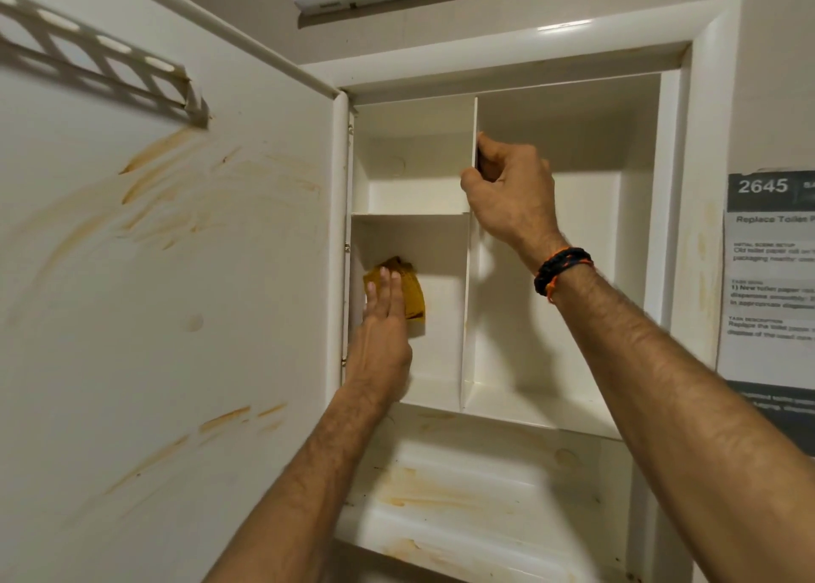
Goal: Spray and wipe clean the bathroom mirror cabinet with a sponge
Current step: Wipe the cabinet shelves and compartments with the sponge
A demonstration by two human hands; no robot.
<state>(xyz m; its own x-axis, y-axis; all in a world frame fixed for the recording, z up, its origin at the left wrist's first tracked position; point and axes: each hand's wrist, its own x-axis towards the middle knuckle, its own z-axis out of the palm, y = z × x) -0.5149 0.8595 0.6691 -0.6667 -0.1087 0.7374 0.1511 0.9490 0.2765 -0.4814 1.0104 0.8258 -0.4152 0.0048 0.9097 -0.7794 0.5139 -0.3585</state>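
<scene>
Right of divider (466,340): free from top to bottom.
Upper left of divider: free above shelf (410,213).
Lower left of divider: left hand (381,344) and sponge (412,293) fill the space under shelf.

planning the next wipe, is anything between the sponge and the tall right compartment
Yes. The vertical divider stands between the sponge, pressed by the left hand in the lower left compartment, and the right compartment. The right hand grips that divider's front edge higher up.

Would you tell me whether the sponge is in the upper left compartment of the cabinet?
No, the left hand presses the sponge flat against the back of the lower left compartment, beneath the shelf.
</scene>
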